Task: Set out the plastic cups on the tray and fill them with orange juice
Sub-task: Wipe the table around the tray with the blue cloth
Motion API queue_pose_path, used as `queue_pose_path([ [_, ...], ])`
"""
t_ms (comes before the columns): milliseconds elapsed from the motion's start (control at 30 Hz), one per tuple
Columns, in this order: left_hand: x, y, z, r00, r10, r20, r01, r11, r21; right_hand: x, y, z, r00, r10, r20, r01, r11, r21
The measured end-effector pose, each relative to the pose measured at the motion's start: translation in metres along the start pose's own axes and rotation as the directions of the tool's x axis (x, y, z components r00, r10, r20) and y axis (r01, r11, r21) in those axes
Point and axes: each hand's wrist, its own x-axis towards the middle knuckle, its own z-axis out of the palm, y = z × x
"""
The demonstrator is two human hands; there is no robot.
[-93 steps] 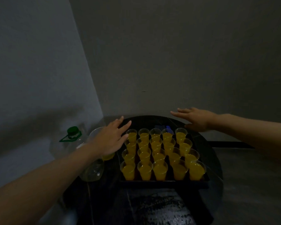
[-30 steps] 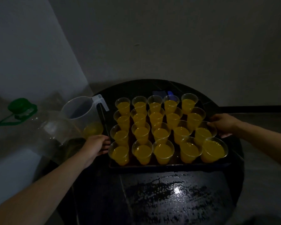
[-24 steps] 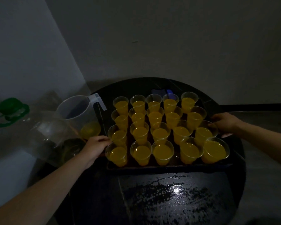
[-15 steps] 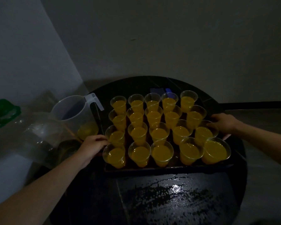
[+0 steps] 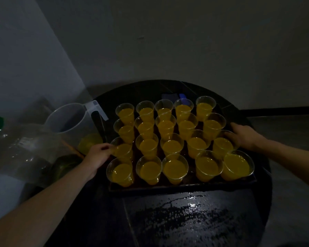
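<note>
Several clear plastic cups (image 5: 173,147) filled with orange juice stand in rows on a dark rectangular tray (image 5: 182,186) on a round black table. My left hand (image 5: 98,156) grips the tray's left edge beside the cups. At the tray's right edge my right hand (image 5: 243,135) holds on, its fingers against the outer cups. A translucent pitcher (image 5: 73,120) with a little juice at its bottom stands left of the tray.
A large clear plastic bottle (image 5: 23,150) with a green cap lies at the far left beside the pitcher. The round table (image 5: 194,216) is wet and glossy in front of the tray. Walls close in behind and to the left. A small blue object (image 5: 171,96) lies behind the cups.
Both hands came down from above the cups onto the tray's left and right edges. Since then the tray with its cups seems to have risen slightly toward me.
</note>
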Motion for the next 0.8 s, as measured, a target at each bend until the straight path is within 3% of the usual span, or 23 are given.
queue_pose_path([
  [333, 0.008, 0.008, 0.0, 0.99, 0.135, 0.043, -0.14, 0.974, 0.18, 0.001, 0.004, 0.005, 0.995, -0.058, -0.084, 0.055, 0.998, -0.038],
  [800, 0.013, 0.002, 0.002, 0.982, 0.189, 0.021, -0.189, 0.96, 0.208, -0.003, 0.002, 0.007, 0.989, -0.065, -0.132, 0.067, 0.998, 0.014],
])
